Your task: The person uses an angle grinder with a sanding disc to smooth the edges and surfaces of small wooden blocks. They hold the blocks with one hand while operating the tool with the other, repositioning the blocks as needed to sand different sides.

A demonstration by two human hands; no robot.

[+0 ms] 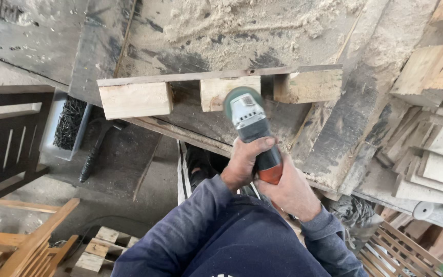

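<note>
Grinder clamped by left hand and right hand, both closed; disc met middle block. Light, flat, steady passes advised.

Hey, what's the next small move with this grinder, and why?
Probably slide the grinder sideways across the middle block. Both hands, left and right, grip it, and its disc sits at that block's right end, with the rest of the face uncovered.

Grey-and-orange angle grinder points toward twelve o'clock; its spinning disc touches the pale middle wooden block.
</note>
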